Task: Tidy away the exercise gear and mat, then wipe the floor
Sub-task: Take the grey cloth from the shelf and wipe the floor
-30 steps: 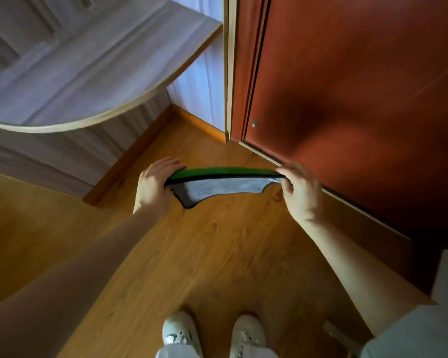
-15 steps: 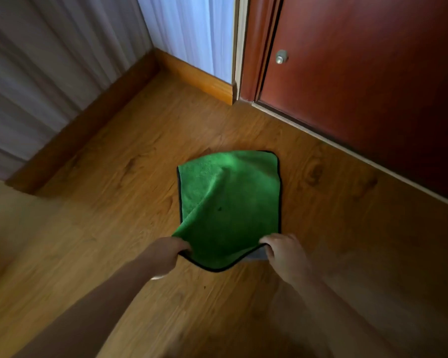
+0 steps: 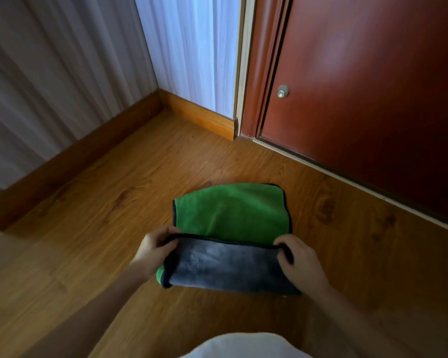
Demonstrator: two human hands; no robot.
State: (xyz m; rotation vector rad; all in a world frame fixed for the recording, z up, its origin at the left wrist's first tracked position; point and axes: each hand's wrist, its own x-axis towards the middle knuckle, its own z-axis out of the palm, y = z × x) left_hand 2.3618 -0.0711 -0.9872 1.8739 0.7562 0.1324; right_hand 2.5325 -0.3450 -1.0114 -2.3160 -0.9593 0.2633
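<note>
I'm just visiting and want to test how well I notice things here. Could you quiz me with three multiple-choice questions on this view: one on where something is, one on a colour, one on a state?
1. Where does the cloth lie?
A. on the wooden floor near the door
B. on a shelf
C. hung on the door knob

2. Which colours does the cloth show?
A. red and white
B. green and grey
C. all yellow

3. How is the cloth now?
A. rolled into a ball
B. spread fully flat
C. its near edge folded over

Answers:
1 A, it rests on floorboards by the door.
2 B, green top, grey underside turned up.
3 C, the left hand and right hand pinch the near edge, turned back.
</note>
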